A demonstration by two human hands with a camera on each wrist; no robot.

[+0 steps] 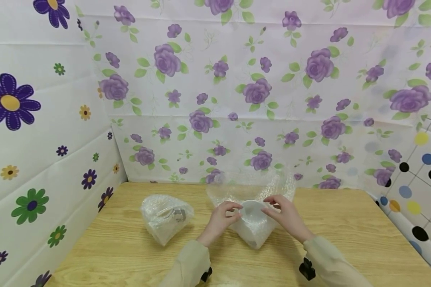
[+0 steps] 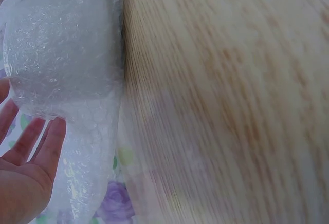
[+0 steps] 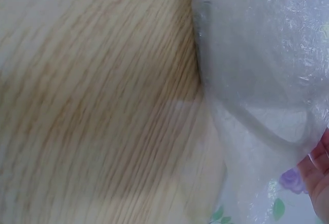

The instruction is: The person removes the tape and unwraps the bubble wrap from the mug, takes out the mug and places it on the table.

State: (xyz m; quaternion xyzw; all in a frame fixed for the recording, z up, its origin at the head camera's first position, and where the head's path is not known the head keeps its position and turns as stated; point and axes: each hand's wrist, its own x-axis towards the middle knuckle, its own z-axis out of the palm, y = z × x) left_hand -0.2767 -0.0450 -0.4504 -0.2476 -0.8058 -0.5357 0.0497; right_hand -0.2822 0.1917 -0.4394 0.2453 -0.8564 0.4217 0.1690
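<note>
Fingers apart, the left hand [image 1: 220, 219] and right hand [image 1: 285, 212] touch bubble wrap [image 1: 255, 236] around a white cup [image 1: 252, 211], its sides hazy.

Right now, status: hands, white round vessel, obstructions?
Left hand, right hand flanking white round vessel. Bubble wrap around its sides. Second wrapped bundle off left, apart.

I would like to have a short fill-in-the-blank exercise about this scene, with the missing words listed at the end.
1. The white vessel is between the left hand and the ____ hand.
2. Counting the one between the hands, there are ____ bundles with bubble wrap on the table.
3. The other bundle lies on the person's ____ side.
4. The roses printed on the back sheet are ____, while their leaves are green.

Missing words: right; two; left; purple.
</note>
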